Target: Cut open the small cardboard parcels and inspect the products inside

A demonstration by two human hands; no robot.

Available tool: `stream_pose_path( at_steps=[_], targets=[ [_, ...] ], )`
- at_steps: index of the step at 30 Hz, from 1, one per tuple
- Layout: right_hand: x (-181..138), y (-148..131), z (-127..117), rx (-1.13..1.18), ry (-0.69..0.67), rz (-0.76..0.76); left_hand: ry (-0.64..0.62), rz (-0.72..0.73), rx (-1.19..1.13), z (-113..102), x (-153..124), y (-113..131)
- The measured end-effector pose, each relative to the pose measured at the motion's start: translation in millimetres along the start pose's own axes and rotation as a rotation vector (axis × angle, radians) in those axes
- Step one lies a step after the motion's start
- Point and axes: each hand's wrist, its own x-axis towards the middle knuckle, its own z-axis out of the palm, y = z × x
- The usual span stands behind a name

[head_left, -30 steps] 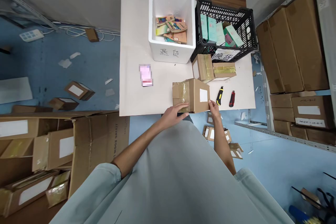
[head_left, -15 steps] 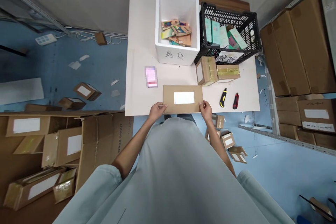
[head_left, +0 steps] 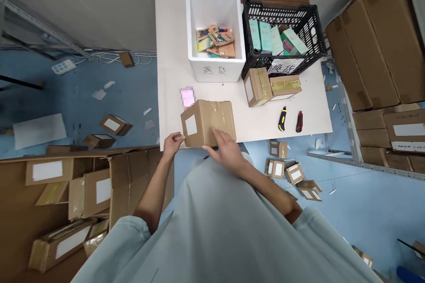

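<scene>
A taped brown cardboard box (head_left: 207, 121) with a white label on its left face sits at the near edge of the white table (head_left: 172, 75). My left hand (head_left: 172, 143) grips its lower left corner, fingers curled on the labelled side. My right hand (head_left: 227, 148) lies over the box's near right edge, fingers spread against the taped face.
At the back stand a white foam bin (head_left: 215, 31) of small cartons and a black crate (head_left: 282, 37) of teal boxes. Two small taped boxes (head_left: 270, 86) and two utility knives (head_left: 290, 120) lie on the right. Open cartons of parcels stand on the floor at left, shelves of boxes at right.
The box has been turned and shifted left along the table edge; its label now faces left. My right hand crossed over to its near right side.
</scene>
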Motion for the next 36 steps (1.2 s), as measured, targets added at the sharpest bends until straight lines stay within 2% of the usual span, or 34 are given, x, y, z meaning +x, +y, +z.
stream_pose_path(
  at_steps=[2, 4, 8, 11, 14, 18, 23, 25, 28, 33, 36],
  targets=[
    [1, 1, 0, -0.029, -0.026, -0.001, -0.012, 0.006, 0.004, -1, -1, 1],
    [-2, 13, -7, -0.037, -0.021, 0.018, -0.027, 0.009, 0.001, 1, -5, 1],
    [-13, 59, -30, 0.001, 0.034, 0.124, -0.113, -0.007, -0.028, 12, -16, 0],
    [-23, 102, -44, 0.082, 0.077, 0.240, -0.213, -0.013, -0.084, 33, -27, 7],
    [-29, 141, -47, 0.249, 0.117, 0.363, -0.289, 0.029, -0.078, 60, -37, 21],
    [-33, 170, -38, 0.422, 0.158, 0.516, -0.240, 0.088, 0.021, 85, -51, 34],
    [-39, 168, -34, 0.422, 0.210, 0.577, -0.104, 0.105, -0.030, 87, -80, 31],
    [-40, 162, -41, 0.405, 0.251, 0.563, -0.056, 0.141, -0.126, 85, -91, 35],
    [-37, 155, -62, 0.344, 0.321, 0.511, -0.018, 0.231, -0.260, 81, -102, 54],
    [-14, 149, -97, 0.227, 0.348, 0.455, 0.014, 0.281, -0.260, 79, -99, 93],
    [1, 151, -106, 0.195, 0.302, 0.409, 0.055, 0.259, -0.235, 80, -90, 101]
  ],
)
